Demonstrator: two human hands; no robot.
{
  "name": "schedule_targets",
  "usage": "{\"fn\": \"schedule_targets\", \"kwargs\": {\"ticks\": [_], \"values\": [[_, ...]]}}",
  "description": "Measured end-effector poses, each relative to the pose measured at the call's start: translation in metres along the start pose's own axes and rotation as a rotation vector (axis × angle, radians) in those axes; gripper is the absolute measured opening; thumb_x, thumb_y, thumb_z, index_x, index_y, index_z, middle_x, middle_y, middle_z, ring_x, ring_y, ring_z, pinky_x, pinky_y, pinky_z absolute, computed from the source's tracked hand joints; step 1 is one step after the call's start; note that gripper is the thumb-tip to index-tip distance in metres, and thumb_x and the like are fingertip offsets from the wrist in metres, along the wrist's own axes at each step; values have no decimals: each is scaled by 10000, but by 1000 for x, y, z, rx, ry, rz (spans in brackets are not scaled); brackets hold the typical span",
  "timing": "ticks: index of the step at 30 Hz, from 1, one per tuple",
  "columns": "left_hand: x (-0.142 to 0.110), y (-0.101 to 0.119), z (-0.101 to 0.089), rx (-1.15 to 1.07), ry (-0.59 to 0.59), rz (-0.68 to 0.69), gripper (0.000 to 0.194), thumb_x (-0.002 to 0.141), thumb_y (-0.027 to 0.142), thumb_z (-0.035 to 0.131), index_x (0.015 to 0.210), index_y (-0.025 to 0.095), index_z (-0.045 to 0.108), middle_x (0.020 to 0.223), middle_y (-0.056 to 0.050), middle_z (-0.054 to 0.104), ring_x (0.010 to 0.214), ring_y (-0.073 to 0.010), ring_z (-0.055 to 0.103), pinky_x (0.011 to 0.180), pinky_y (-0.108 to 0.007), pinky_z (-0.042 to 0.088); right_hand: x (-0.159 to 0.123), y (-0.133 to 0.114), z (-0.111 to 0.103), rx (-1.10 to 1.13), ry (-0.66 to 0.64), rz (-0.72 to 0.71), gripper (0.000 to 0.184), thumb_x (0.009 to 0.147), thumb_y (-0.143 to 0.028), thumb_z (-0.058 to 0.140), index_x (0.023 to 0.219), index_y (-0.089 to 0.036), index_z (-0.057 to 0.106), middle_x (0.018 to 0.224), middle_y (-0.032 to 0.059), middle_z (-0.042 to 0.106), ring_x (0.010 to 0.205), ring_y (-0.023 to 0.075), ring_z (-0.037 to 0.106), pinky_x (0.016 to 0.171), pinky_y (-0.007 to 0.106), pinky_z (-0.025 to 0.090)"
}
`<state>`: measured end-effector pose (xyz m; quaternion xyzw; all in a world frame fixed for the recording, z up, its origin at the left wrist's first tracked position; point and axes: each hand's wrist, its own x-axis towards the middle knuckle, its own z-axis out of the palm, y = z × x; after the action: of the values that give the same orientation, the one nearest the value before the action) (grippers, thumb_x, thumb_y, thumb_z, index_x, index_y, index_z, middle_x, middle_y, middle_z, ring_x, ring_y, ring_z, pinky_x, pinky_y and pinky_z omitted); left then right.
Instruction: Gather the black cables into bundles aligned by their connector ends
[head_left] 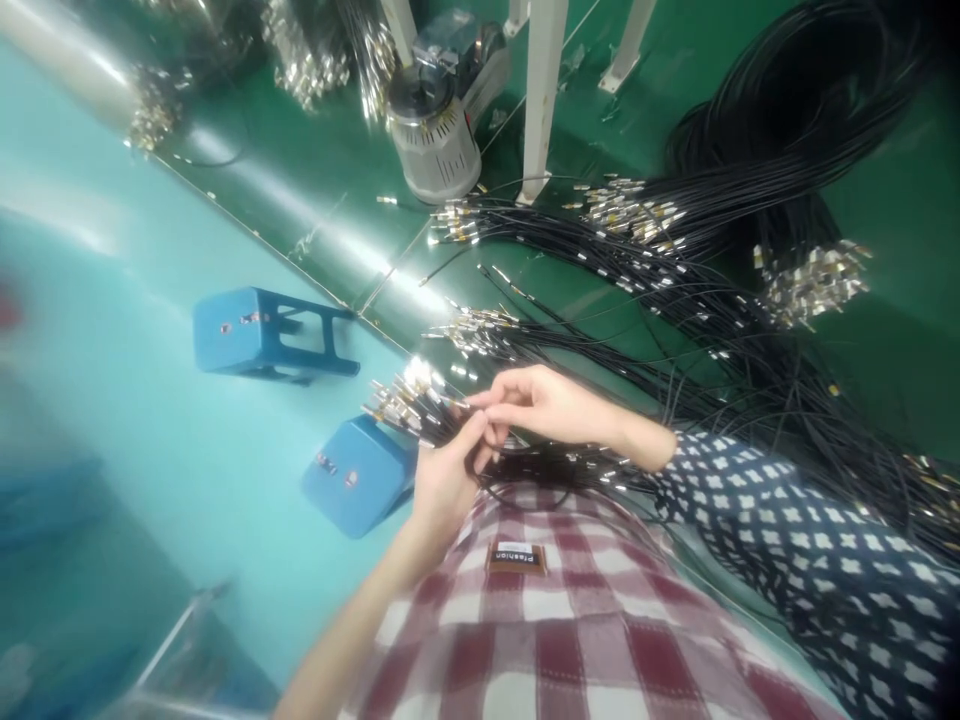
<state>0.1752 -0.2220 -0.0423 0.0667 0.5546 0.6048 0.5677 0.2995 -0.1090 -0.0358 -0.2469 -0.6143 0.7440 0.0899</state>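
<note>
My left hand (448, 472) is closed round a bundle of thin black cables (439, 410), close to their ends. Metal-tipped connectors (397, 402) fan out from it to the left, some with yellowish parts. Against the left thumb, the fingertips of my right hand (551, 405) are pinched together on what looks like a single black cable; its end is partly hidden by the fingers. Just beyond my hands lies another cable bundle (570, 345), its metal ends (480, 330) pointing left. More black cable runs beneath my right forearm, in front of the checked apron (555, 620).
A grey machine (435, 150) stands on the green work surface (330, 215) beside a white post (541, 100). Coiled black cables (787, 110) lie at the far right, with more connector clusters (817, 280) nearby. Two blue stools (229, 330) are on the floor at left.
</note>
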Motion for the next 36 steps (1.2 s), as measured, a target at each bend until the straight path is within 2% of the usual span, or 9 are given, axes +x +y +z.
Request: {"fn": "schedule_targets", "kwargs": {"ticks": [2,5,10,12,15,18,23,32,36], "values": [[-2,-3,-6,24,12,-2,118,742,231,737,761,129,679,568,8,561,456,-52,426,476,-204,370,2,6,-17,-76,-34,71,221,901,-311,523,877,-134,652,862,51,724,740,131,654,698,260,507],[-8,-6,-16,51,12,-9,151,703,238,767,803,134,720,658,-15,613,490,-60,468,491,-213,371,12,22,-29,-432,83,172,236,899,-304,535,978,-152,698,987,57,725,785,139,651,704,242,490],[-13,-8,-26,83,-63,-21,118,706,232,755,761,134,719,899,-85,696,484,-59,486,547,-261,416,38,55,1,-894,-100,393,176,748,-266,727,873,-142,743,913,131,736,871,246,677,745,292,477],[-14,-10,-27,76,-63,-39,109,731,232,732,772,135,705,833,-80,700,459,-56,465,579,-276,429,41,62,10,-894,-93,419,118,711,-179,737,813,-120,741,864,152,734,848,261,682,717,292,472],[-11,-14,-28,30,-30,-54,112,750,233,717,762,133,669,713,-48,659,464,-54,443,553,-244,389,28,63,3,-847,-69,380,174,852,-220,593,948,-164,727,868,79,740,800,180,676,688,243,461],[-4,-15,-28,-16,3,-60,123,751,226,717,748,129,641,658,-21,606,476,-42,410,538,-213,355,3,61,-13,-568,27,288,317,936,-351,466,1072,-157,678,783,32,720,675,126,637,635,221,460],[8,-9,-22,-43,-5,-86,230,734,207,725,947,135,675,605,5,575,456,-36,370,511,-193,329,-27,66,-10,-140,165,167,354,850,-446,577,964,-134,698,798,50,704,699,143,636,725,275,503],[10,-12,-29,1,-22,-159,246,725,295,757,859,90,738,602,-5,562,477,-43,389,533,-226,380,-27,47,-12,-553,-2,33,264,898,-369,552,962,-208,751,955,38,740,823,170,670,770,261,490],[10,-11,-34,19,2,-135,219,706,299,774,817,112,743,845,-57,673,580,-74,499,589,-244,429,15,54,-9,-809,159,217,248,918,-339,534,955,-200,737,989,54,730,900,180,662,825,261,476]]}}
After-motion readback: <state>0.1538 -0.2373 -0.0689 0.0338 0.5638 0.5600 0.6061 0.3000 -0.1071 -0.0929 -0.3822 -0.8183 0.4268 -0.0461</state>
